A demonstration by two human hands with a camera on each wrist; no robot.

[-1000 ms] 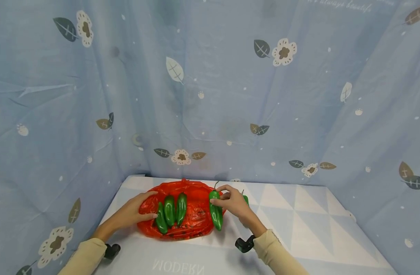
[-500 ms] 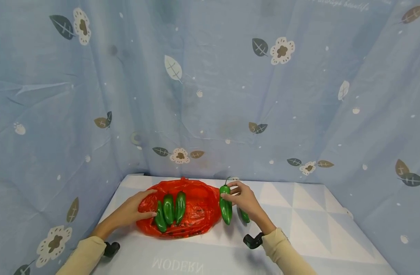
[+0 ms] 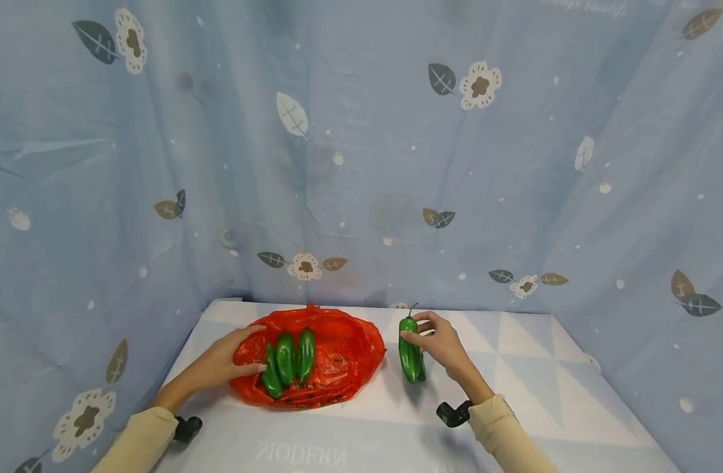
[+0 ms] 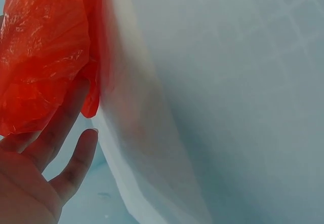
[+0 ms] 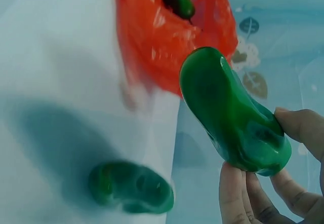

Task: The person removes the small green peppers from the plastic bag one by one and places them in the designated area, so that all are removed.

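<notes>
Right of centre, low in the frame, we pinch a glossy, elongated green pepper (image 3: 407, 358) in our right hand (image 3: 443, 343); lower left, our left hand (image 3: 222, 361), fingers extended, touches a crinkled red plastic bag (image 3: 351, 374) holding three green peppers (image 3: 286, 360).

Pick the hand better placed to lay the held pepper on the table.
Right, probably: the right hand pinches the held pepper near the loose pepper; the left hand touches the red bag.
</notes>
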